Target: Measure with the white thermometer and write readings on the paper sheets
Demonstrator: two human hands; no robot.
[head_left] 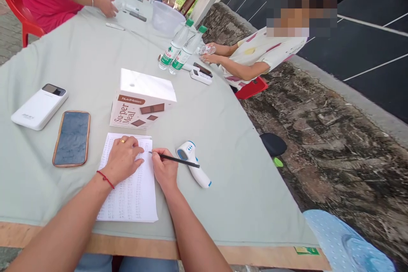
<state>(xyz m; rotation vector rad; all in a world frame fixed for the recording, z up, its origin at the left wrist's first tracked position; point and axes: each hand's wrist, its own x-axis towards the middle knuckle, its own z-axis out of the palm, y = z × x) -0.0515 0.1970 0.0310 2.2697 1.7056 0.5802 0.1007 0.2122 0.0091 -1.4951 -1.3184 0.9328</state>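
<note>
A stack of white paper (127, 195) filled with columns of small handwriting lies near the table's front edge. My left hand (125, 159), with a ring and a red cord bracelet, rests across its upper part, holding nothing. At the sheet's right edge my right hand (165, 170) grips a black pen (183, 162), its tip at the paper. Just right of that hand lies a white and blue infrared thermometer (195, 165). Behind the paper stands a white and brown "Super Meal" box (145, 97). To the left are a phone (72, 138) and a white power bank (41, 106).
Two water bottles (172, 49) with green caps stand beyond the box, near a white device (200, 77). A plastic basin (167, 19) sits farther back. Three other people are around the cloth-covered table (223, 204). A blue dotted cover (344, 242) is at the lower right.
</note>
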